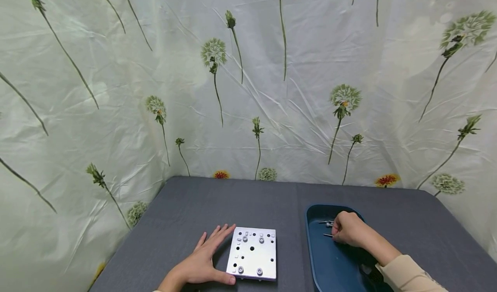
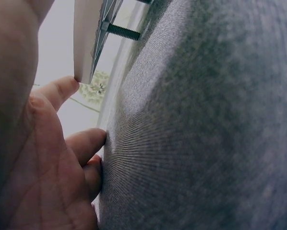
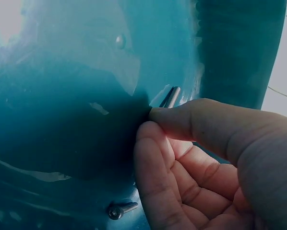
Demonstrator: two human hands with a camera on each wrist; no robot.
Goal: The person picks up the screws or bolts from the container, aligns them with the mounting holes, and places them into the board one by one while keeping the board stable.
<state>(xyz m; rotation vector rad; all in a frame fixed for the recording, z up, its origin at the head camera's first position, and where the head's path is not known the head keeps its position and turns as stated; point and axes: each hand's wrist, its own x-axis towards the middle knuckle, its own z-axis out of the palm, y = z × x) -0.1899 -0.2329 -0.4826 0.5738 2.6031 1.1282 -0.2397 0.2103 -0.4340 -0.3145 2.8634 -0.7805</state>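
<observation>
A silver metal plate (image 1: 252,253) with drilled holes lies at the table's front middle. Several socket head screws stand in it, and a threaded shank (image 2: 124,31) sticks out of its underside in the left wrist view. Beside the plate's left side, my left hand (image 1: 203,259) is spread, index fingertip at the far corner and thumb at the near edge. My right hand (image 1: 349,229) reaches into a blue tray (image 1: 309,240), thumb and index finger pinching a small screw (image 3: 172,97) whose shank shows past the thumb; its head is hidden.
A loose socket head screw (image 3: 117,211) lies on the tray floor, by the curled fingers. More small metal parts (image 1: 326,221) lie left of the right hand. A grey cloth (image 1: 233,201) covers the table; a flowered curtain (image 1: 248,89) hangs behind it.
</observation>
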